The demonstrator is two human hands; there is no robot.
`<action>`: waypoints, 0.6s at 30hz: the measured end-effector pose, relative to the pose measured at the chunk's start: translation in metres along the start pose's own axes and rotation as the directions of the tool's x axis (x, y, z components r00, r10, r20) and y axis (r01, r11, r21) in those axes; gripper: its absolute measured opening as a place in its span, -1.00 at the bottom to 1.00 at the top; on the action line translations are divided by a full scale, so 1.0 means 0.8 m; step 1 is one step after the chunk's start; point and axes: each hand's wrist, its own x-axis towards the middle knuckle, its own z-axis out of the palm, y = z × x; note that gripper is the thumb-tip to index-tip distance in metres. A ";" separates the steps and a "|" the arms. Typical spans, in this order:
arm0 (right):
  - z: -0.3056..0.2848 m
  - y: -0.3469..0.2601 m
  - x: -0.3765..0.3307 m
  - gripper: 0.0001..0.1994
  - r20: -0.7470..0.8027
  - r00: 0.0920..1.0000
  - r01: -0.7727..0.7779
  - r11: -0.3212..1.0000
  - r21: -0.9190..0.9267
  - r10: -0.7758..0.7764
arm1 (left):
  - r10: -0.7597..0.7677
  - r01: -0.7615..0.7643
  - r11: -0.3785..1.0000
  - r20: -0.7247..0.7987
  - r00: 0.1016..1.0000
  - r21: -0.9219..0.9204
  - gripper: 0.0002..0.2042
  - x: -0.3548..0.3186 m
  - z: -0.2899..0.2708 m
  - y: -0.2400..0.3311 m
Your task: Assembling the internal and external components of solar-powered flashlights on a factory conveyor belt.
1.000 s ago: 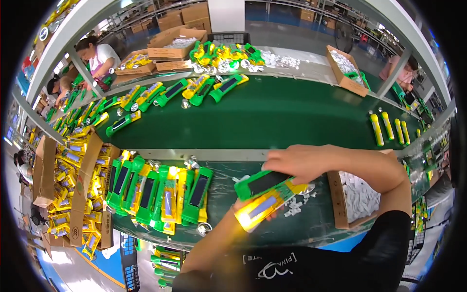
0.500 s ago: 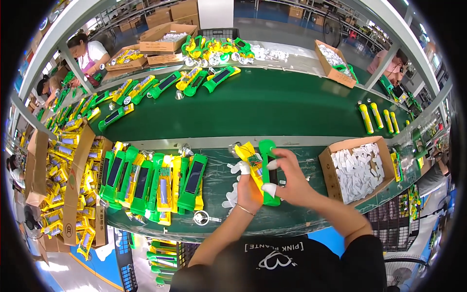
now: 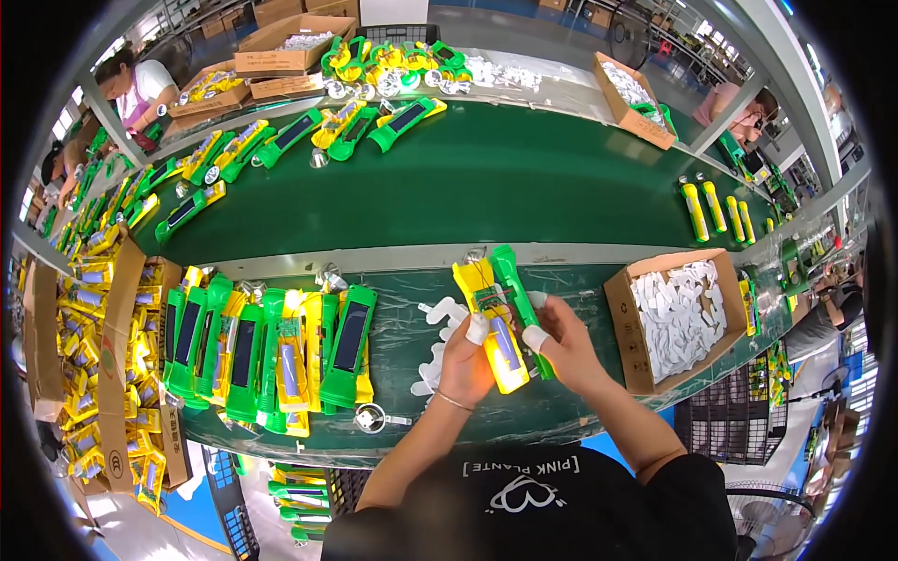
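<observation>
In front of me, my left hand point(image 3: 468, 363) grips a yellow flashlight casing half point(image 3: 505, 360) with a lilac battery and a small green circuit board inside. My right hand point(image 3: 571, 348) holds a green casing half point(image 3: 513, 292) by its right side, thumb on its face. The two halves stand side by side, slightly apart, with thin wires between them near the board. White coverings wrap some of my fingertips. Loose white plastic pieces point(image 3: 432, 366) lie just left of my left hand.
Left of my hands, a row of green and yellow flashlights point(image 3: 245, 360) lies beside a carton point(image 3: 114, 374) of yellow halves. A carton point(image 3: 629, 348) of white pieces stands at right. Beyond runs a green conveyor belt point(image 3: 524, 187) with more flashlights. Other people sit across it.
The green half has turned from showing its dark panel to nearly edge-on, and wires now show between the halves. My right fingers have shifted lower along it. The whole view has shifted slightly.
</observation>
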 end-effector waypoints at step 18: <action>0.004 0.004 0.010 -0.68 -0.030 0.998 0.052 0.976 -0.211 -0.059 | 0.088 -0.076 0.984 -0.069 0.994 0.163 -0.57 0.004 -0.003 -0.011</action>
